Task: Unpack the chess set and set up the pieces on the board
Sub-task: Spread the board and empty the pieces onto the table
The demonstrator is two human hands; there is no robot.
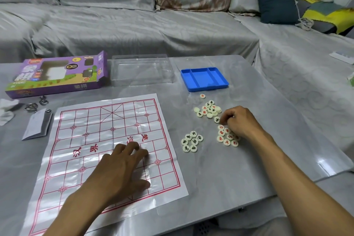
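Note:
A white paper board (92,140) with a red grid lies flat on the grey table, bare of pieces. My left hand (122,166) rests on its lower middle with fingers spread. Round white chess pieces lie right of the board in three clusters: a mixed pile (208,110), a group with black characters (192,141) and a group with red characters (226,137). My right hand (239,122) hovers over the red group, its curled fingertips at a piece (217,119) with a black character. One piece (202,96) lies alone near the tray.
An open purple box (57,76), a clear plastic lid (141,70) and a blue tray (204,78) line the far side of the table (249,159). A folded leaflet (37,125), metal rings (36,104) and crumpled tissue (7,107) lie at the left. A covered sofa stands behind.

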